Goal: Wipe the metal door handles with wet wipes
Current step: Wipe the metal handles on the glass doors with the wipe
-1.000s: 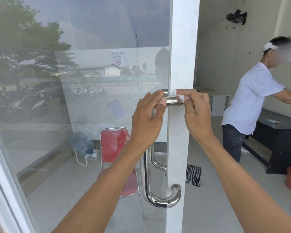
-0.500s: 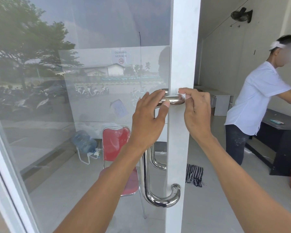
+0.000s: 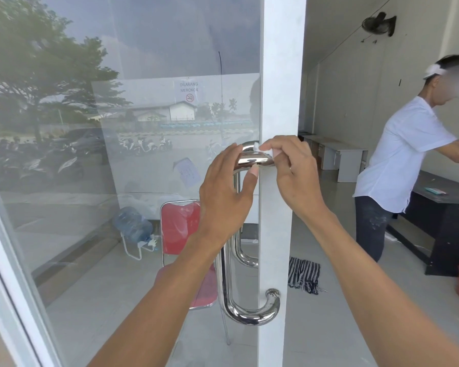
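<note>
— What's nearest to you?

— Two bare forearms coming up from six o'clock. The left hand (image 3: 224,192) is curled around the upper bend of the polished steel tube door handle (image 3: 229,284), thumb underneath, steadying it. The right hand (image 3: 293,172) pinches a small white wet wipe (image 3: 266,151) against the top arm of that handle, right where it meets the white-painted door frame (image 3: 278,234).

— How far along is the wiping?

— Early, I'd judge. Only the top arm is getting any attention. The long upright and the lower bend at six o'clock are bare of the wipe, and a second steel handle (image 3: 243,252) on the far side of the glass door panel (image 3: 117,154) isn't touched either. Whether any stretch is already clean, I can't tell; it all shines alike.

— Room to work?

— Tight at the top: the frame edge sits hard against the right fingers, and the glass is just behind the left ones. Lower down, the upright stands clear of the glass, so a hand could slide along it. Beyond, at three o'clock, the doorway is open, with a striped cloth (image 3: 304,278) on the floor and another person in a white shirt (image 3: 400,165) well apart, by a dark bench (image 3: 451,226).
</note>
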A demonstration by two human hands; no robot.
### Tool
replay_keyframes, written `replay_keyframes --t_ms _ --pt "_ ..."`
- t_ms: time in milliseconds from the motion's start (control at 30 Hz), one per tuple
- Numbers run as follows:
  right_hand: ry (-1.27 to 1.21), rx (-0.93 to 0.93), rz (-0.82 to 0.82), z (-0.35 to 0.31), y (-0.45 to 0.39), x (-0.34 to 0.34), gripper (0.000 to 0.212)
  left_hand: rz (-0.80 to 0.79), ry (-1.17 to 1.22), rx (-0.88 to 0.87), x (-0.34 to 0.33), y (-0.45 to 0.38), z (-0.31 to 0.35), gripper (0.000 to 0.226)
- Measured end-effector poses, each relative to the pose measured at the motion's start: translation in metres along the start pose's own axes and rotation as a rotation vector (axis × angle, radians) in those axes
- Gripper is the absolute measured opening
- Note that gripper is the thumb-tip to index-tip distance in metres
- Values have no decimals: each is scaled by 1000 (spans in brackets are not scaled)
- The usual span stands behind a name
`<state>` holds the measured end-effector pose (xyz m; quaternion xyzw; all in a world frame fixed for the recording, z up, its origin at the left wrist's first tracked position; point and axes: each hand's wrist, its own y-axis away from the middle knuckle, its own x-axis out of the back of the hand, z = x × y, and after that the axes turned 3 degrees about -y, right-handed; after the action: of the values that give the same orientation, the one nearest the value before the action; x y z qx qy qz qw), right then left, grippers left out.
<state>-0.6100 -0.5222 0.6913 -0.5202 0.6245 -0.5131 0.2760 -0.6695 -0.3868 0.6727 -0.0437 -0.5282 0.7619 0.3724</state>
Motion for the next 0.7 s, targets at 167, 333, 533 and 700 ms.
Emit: replay_keyframes --t_ms 167,333,533,700 --pt "112 -59 23 7 -6 6 36 25 89 57 6 4 0 39" --pt "-70 -77 189 -14 19 -6 29 -2 243 230 12 13 -8 38" --pt "-494 -501 463 -41 41 -35 21 -6 507 425 15 20 -19 44" --pt "-781 -777 438 -65 44 -61 19 -33 503 410 26 21 -25 39"
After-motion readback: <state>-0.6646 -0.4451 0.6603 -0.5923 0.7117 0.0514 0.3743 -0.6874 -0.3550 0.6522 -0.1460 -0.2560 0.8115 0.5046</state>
